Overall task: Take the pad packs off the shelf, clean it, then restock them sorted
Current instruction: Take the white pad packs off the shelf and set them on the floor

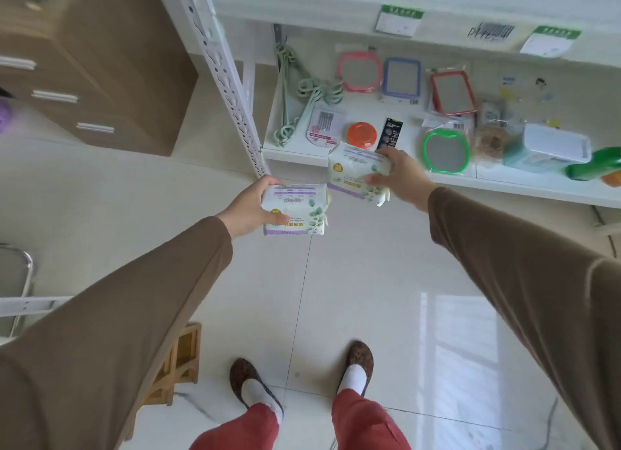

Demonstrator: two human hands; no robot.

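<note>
Standing at white shelf [386, 16] across upper right of frame, floor [336, 281] below. Two pad packs at centre, held off any surface: left hand [250, 203] grips left pack [295, 211], right hand [400, 172] grips right pack [358, 172]. Likely unloading or restocking; can't tell. Next: needs a spot to set both.

A small shop: white shelf [369, 162] with price tags [398, 21] and packaged mirrors [401, 78].
</note>
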